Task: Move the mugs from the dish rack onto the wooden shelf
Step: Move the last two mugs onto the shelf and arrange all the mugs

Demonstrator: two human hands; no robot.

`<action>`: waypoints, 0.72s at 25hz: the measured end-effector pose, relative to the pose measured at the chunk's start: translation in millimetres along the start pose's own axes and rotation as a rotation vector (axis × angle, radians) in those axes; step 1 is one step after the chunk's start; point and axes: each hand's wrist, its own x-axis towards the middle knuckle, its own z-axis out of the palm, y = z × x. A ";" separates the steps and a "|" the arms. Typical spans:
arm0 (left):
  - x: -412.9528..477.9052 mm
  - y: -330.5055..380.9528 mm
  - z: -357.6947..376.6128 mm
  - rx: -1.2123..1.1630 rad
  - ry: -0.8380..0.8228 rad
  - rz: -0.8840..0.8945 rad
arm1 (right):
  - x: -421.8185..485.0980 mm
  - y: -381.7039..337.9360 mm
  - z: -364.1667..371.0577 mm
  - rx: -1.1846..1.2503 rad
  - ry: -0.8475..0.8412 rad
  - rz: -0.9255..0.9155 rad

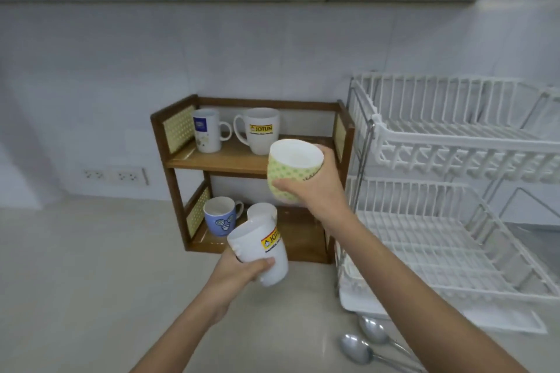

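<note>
While both mugs are carried at once, each hand works without support from the other. The right hand (306,188), at centre frame, is closed around the green patterned mug (292,171), held tilted in front of the right end of the upper tier of the wooden shelf (218,160). The left hand (239,269), lower centre, is closed around the white logo mug (259,251), held tilted in front of the lower tier.

The upper tier already carries a tall white mug (207,130) and a second logo mug (260,130); the lower tier carries a blue face mug (220,219) and a further white mug (262,211), partly hidden. The dish rack (454,142), at right of frame, shows no mugs.

Risks from this position, as judged:
- Free space on either tier is narrow. A careless approach may knock a stored mug or the shelf's right post.
- Both mugs are gripped by the body, not the handle. A glazed surface may slip.
- Setting down a tilted mug may tip it.
</note>
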 end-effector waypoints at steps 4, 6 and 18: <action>11.4 -13.6 -10.9 0.020 -0.050 -0.010 | 80.7 10.6 12.7 -0.242 0.178 0.099; 21.6 -15.2 -14.3 0.036 -0.059 -0.006 | 108.1 19.7 15.1 -0.350 0.213 0.143; 92.2 -20.1 -6.2 0.133 -0.050 0.028 | 122.2 46.6 24.9 -0.336 0.281 0.119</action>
